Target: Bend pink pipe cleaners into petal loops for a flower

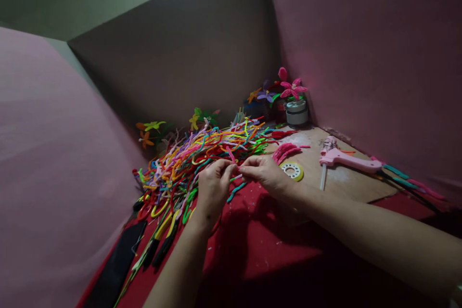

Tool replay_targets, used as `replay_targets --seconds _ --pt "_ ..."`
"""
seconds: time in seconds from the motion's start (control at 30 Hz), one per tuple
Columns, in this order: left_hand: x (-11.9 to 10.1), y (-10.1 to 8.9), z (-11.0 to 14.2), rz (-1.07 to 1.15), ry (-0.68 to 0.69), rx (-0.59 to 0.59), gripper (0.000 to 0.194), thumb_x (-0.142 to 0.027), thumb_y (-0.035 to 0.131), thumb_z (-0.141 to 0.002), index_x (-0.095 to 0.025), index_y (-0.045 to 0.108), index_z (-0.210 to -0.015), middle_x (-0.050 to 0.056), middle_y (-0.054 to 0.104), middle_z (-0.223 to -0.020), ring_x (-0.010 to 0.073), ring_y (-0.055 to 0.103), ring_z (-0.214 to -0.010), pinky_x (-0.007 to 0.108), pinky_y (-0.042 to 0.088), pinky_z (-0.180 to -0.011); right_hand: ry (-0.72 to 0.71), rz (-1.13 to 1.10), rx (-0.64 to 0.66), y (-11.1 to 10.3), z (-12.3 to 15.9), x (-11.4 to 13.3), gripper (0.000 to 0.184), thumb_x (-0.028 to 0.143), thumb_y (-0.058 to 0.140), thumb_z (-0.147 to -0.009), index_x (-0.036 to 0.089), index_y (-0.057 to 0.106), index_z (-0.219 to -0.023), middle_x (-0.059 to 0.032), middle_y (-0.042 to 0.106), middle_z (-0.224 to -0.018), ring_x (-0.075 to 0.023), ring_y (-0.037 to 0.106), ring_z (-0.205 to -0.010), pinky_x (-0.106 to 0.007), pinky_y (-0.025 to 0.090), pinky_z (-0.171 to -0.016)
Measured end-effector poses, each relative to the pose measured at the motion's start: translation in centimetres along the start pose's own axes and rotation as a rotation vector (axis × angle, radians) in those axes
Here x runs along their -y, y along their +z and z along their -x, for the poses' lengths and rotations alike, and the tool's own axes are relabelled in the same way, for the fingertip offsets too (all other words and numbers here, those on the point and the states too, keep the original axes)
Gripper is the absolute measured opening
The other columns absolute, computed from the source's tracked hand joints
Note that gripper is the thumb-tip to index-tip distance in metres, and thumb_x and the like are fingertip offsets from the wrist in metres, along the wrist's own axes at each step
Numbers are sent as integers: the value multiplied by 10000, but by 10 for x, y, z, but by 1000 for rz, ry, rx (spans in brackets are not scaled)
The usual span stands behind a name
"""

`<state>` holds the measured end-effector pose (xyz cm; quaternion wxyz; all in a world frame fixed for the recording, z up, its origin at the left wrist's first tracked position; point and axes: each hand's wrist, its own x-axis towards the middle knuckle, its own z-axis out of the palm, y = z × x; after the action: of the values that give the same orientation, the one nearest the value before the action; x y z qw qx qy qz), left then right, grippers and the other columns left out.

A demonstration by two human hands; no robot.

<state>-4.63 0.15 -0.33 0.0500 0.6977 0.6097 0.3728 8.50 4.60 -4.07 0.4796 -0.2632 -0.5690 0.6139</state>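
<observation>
My left hand (215, 184) and my right hand (265, 173) meet in front of a large heap of pipe cleaners (202, 149). Both are closed in a pinch on a pink pipe cleaner (231, 155), whose end sticks up above the left fingers. Just beyond my right hand lie bent pink pipe-cleaner pieces (287, 152) and a roll of yellow tape (292, 171). The fingertips cover the part of the pipe cleaner between them.
A pink glue gun (352, 161) with a glue stick rests on a wooden board (344, 183) at right. Pipe-cleaner flowers (293, 89) stand in a pot (297, 113) behind. Yellow-and-black pliers (166, 236) and a flat black object (117, 264) lie at left on the red cloth (267, 245).
</observation>
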Motion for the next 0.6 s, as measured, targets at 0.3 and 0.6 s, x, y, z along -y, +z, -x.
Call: replay_targets --seconds 0.3,0.6 --pt "-5 18 3 -701 299 -44 161 -165 423 -822 -157 576 -772 75 609 -747 199 549 -720 280 356 -612 -153 234 -122 -2 -3 -7 165 267 558 -683 146 554 -570 12 532 -540 -100 465 -518 -228 360 -517" --pt "3 7 -5 -400 264 109 179 -152 378 -817 -183 501 -690 18 549 -669 138 493 -630 242 343 -595 -186 361 -71 -2 -1 -8 162 221 506 -718 149 559 -582 9 536 -551 -108 476 -546 -230 368 -544"
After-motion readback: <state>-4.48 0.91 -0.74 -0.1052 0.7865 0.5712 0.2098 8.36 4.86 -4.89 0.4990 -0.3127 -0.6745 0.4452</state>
